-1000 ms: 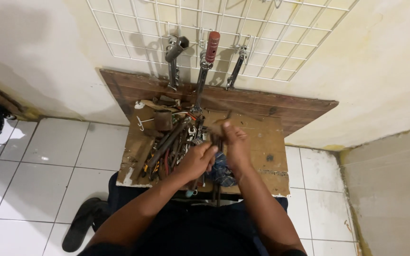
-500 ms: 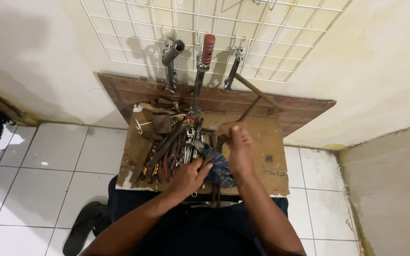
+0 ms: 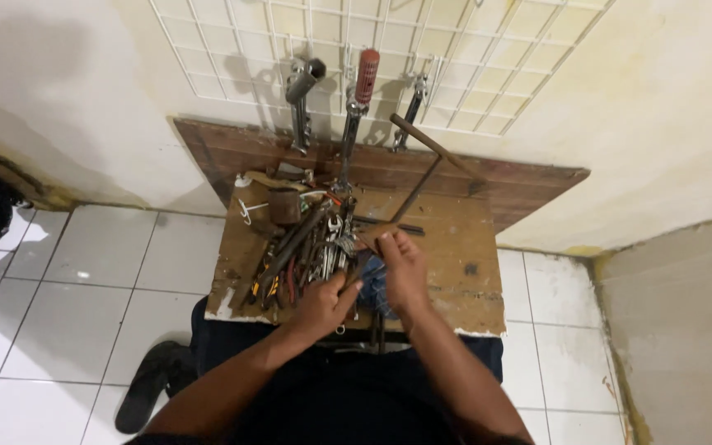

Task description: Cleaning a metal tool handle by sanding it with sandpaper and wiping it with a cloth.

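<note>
1. Head view: your right hand (image 3: 403, 268) closes around the lower end of a rusty T-shaped bar (image 3: 422, 177), which rises tilted from the wooden board (image 3: 471, 247) toward the wire grid (image 3: 471, 66).
2. Your left hand (image 3: 323, 303) rests curled at the tool pile (image 3: 302, 247); you cannot tell whether it grips anything.
3. Hazard: the bar's crosspiece sits near the hung wrench (image 3: 409, 111). Swinging it could likely knock that loose.
</note>
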